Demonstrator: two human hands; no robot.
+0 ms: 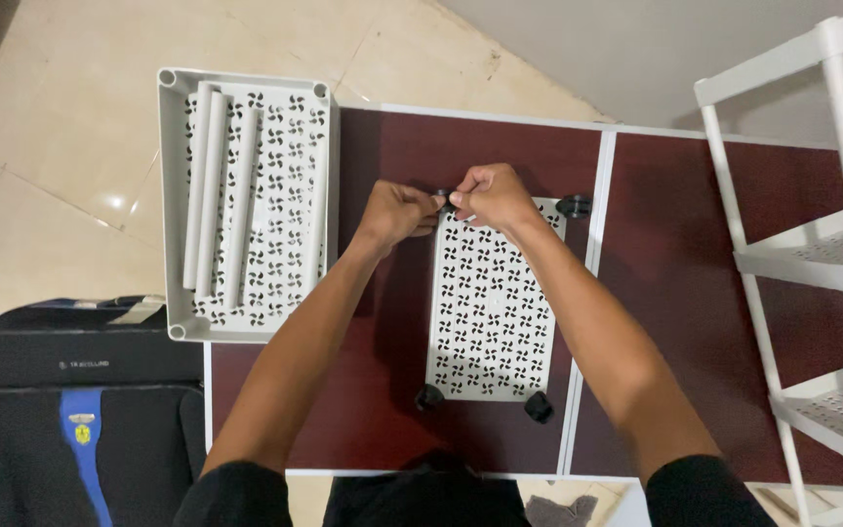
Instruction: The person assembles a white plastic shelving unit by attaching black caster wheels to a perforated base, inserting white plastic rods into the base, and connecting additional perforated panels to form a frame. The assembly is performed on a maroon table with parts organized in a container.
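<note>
A white perforated shelf panel lies flat on the dark red table. Black caster wheels sit at its corners: two at the near edge and one at the far right. My left hand and my right hand meet at the panel's far left corner. Together they pinch a small black wheel there, which the fingers mostly hide.
A second white perforated tray at the table's far left holds three white tubes. A white shelving frame stands at the right. A black bag sits on the tiled floor at the lower left.
</note>
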